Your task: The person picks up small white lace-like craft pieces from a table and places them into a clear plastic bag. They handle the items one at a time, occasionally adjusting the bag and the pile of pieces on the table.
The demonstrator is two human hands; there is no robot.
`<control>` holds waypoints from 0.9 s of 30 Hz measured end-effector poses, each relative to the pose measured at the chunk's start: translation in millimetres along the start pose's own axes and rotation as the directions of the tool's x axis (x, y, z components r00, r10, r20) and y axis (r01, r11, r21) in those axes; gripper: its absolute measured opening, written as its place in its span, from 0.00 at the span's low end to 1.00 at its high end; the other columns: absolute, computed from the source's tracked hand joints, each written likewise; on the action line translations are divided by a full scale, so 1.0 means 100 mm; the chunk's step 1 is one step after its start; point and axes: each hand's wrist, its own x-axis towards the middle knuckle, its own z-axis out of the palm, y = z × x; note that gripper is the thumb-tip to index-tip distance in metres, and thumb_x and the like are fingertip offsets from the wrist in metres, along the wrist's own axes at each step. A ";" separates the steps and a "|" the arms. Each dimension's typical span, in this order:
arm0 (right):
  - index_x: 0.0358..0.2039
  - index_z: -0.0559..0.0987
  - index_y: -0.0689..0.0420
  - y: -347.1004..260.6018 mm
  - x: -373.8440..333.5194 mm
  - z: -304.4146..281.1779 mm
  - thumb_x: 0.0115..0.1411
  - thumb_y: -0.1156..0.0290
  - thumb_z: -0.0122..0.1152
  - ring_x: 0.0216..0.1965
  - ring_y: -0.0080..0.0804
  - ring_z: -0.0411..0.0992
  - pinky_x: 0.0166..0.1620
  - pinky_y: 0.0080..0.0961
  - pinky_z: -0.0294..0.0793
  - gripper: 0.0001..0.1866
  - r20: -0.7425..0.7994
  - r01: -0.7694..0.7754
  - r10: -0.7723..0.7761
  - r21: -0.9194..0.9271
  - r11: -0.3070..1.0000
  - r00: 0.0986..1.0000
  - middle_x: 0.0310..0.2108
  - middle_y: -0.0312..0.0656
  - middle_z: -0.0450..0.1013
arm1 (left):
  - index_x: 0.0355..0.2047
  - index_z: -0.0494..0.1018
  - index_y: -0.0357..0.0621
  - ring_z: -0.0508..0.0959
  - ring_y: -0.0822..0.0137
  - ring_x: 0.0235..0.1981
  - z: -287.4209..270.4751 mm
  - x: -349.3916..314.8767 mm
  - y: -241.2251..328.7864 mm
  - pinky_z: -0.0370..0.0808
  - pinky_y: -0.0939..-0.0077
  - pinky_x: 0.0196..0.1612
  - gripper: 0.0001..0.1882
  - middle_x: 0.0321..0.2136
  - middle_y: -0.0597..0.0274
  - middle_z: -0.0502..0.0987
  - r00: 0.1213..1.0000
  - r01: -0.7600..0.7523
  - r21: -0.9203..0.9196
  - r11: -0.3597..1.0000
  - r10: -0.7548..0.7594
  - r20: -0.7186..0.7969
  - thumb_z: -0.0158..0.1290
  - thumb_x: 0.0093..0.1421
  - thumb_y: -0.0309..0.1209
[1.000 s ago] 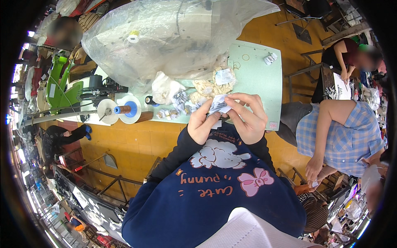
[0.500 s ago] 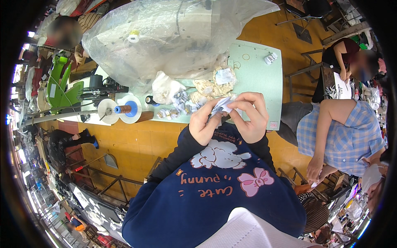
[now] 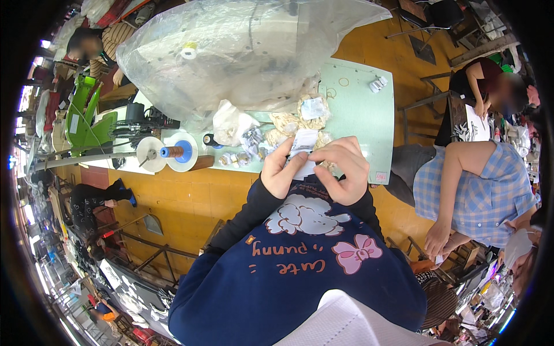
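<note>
In front of my chest, above the table's near edge, my left hand [image 3: 283, 173] grips some white printed labels [image 3: 305, 139] with the thumb across their face. The top label stands up away from me, and more white shows below the thumb. My right hand [image 3: 346, 168] is curled at the right side of the labels, fingertips pinched close to their edge; whether it holds one is hidden. Just beyond my hands lie cream cloth-like bundles [image 3: 284, 122], a bundle with a pale label [image 3: 313, 108] on top, and a white crumpled bag [image 3: 231, 122].
Clear plastic sheeting [image 3: 231, 52] covers the far side of the pale green table [image 3: 363, 127]. Thread spools [image 3: 180, 151] and a green machine [image 3: 86, 124] stand left. A small bundle of labels [image 3: 378, 85] lies far right. A person in a checked shirt [image 3: 473, 184] is close on my right.
The labels, folded between both hands before, now lie flatter and upright in my left hand. My right hand has shifted slightly down and closed in at their edge.
</note>
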 end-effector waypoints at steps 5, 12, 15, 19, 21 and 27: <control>0.34 0.81 0.56 0.03 0.00 0.04 0.48 0.78 0.69 0.34 0.36 0.70 0.40 0.29 0.66 0.11 -0.075 -0.153 0.150 -0.039 0.987 0.986 0.31 0.37 0.74 | 0.53 0.70 0.34 0.77 0.72 0.31 0.00 0.00 0.06 0.73 0.78 0.36 0.18 0.34 0.56 0.78 0.986 -0.167 0.408 0.898 0.164 0.042 0.47 0.61 0.22; 0.33 0.81 0.53 0.05 -0.06 0.05 0.44 0.77 0.70 0.35 0.35 0.69 0.40 0.30 0.66 0.13 -0.053 -0.129 0.127 -0.026 0.991 0.990 0.33 0.36 0.71 | 0.53 0.71 0.35 0.77 0.73 0.34 0.04 0.01 0.07 0.74 0.78 0.40 0.20 0.37 0.57 0.79 0.966 -0.247 0.444 0.861 0.255 0.044 0.45 0.59 0.19; 0.34 0.82 0.51 0.06 -0.06 0.05 0.42 0.78 0.69 0.34 0.34 0.68 0.39 0.29 0.65 0.15 -0.029 -0.061 0.059 -0.103 0.993 0.998 0.34 0.34 0.71 | 0.52 0.71 0.35 0.79 0.63 0.36 0.06 0.01 0.10 0.75 0.74 0.41 0.20 0.38 0.52 0.78 0.968 -0.230 0.485 0.844 0.250 0.024 0.46 0.58 0.19; 0.38 0.83 0.48 0.06 -0.05 0.08 0.43 0.78 0.69 0.33 0.31 0.68 0.38 0.28 0.63 0.19 -0.042 0.039 -0.048 -0.185 0.982 0.998 0.33 0.32 0.70 | 0.49 0.72 0.36 0.79 0.50 0.36 0.08 0.02 0.13 0.75 0.68 0.40 0.19 0.36 0.48 0.77 0.962 -0.223 0.592 0.775 0.273 0.005 0.46 0.56 0.19; 0.40 0.83 0.47 0.07 -0.04 0.08 0.43 0.78 0.69 0.33 0.31 0.68 0.38 0.27 0.63 0.21 -0.054 0.059 -0.071 -0.201 0.978 0.996 0.32 0.31 0.71 | 0.49 0.72 0.37 0.79 0.49 0.35 0.09 0.03 0.14 0.75 0.67 0.39 0.19 0.35 0.47 0.76 0.949 -0.254 0.618 0.744 0.315 0.010 0.46 0.56 0.19; 0.39 0.84 0.47 0.10 -0.03 0.06 0.44 0.78 0.69 0.32 0.30 0.69 0.39 0.28 0.63 0.19 -0.062 0.067 -0.085 -0.248 0.966 0.994 0.33 0.30 0.72 | 0.49 0.72 0.37 0.78 0.49 0.34 0.07 0.04 0.14 0.74 0.66 0.37 0.19 0.34 0.47 0.76 0.946 -0.258 0.627 0.735 0.324 0.009 0.46 0.56 0.19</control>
